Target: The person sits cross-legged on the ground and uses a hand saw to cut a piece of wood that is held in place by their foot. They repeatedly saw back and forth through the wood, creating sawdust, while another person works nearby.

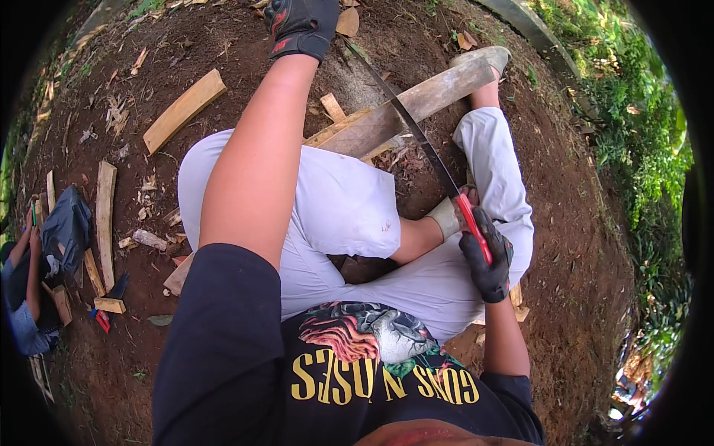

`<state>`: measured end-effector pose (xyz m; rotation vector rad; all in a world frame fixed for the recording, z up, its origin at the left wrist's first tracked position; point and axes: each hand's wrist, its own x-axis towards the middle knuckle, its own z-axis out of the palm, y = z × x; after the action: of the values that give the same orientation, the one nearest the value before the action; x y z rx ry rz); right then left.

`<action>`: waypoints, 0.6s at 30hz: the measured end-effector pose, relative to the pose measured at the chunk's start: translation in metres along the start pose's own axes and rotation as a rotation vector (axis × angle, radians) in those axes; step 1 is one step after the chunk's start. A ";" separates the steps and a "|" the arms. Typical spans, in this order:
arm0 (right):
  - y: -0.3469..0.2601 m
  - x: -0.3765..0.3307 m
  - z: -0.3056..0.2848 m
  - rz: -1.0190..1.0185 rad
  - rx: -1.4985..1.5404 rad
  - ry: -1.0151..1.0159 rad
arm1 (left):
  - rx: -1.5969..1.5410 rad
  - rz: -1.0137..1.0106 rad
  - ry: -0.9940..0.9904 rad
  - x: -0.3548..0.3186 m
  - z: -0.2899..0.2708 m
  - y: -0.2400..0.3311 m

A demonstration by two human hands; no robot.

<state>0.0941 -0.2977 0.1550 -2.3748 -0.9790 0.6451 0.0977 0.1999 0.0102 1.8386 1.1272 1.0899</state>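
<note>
A grey board (439, 97) lies aslant in front of the seated person, resting on or against paler strips of wood (332, 108). The long-bladed tool (428, 146) passes across the board's upper face; whether its blade (440, 167) touches the wood, or is toothed, I cannot tell.

The right hand (489, 259), gloved, is on the near side of the board, wrapped round the tool's red handle (474, 227). The left hand (303, 26), also gloved, is beyond the board, close to the tool's far tip — its fingers run out of view, so I cannot tell whether they are closed or touching anything. A pale shoe (500, 58) is at the board's right end. Left of the board, a loose wood offcut (184, 111) lies on the soil (587, 312).

The tool looks fairly light for its length, its thin blade springy and probably sharp; the handle is the place to take hold, with bare skin kept off the edge. The board seems stiff, moderately heavy and possibly rough or splintery — best gripped by its long edges, well away from where the blade crosses.
</note>
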 end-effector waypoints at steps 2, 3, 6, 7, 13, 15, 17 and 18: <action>-0.002 -0.025 -0.019 0.152 0.022 -0.064 | -0.044 -0.022 0.021 -0.003 0.001 0.002; -0.003 -0.027 -0.017 0.106 0.010 -0.052 | -0.103 -0.029 0.011 -0.003 0.003 0.002; -0.002 -0.016 -0.001 -0.032 -0.018 -0.014 | -0.206 -0.036 0.007 -0.003 0.004 0.005; -0.004 0.000 0.017 -0.066 -0.018 0.009 | -0.195 -0.025 0.009 -0.008 0.002 0.015; -0.004 0.102 0.076 -0.073 0.161 0.115 | 0.025 -0.063 -0.122 -0.007 -0.010 0.034; -0.008 0.103 0.073 -0.146 0.120 0.095 | -0.233 -0.122 -0.044 -0.008 0.003 0.014; 0.000 0.086 0.065 -0.145 0.083 0.080 | -0.209 -0.125 -0.046 -0.008 0.003 0.012; 0.000 0.072 0.054 -0.114 0.011 0.063 | -0.179 -0.110 -0.075 -0.003 -0.002 0.010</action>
<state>0.1082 -0.2311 0.0967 -2.2962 -1.0721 0.5288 0.0985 0.1932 0.0191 1.6452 1.0396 1.0166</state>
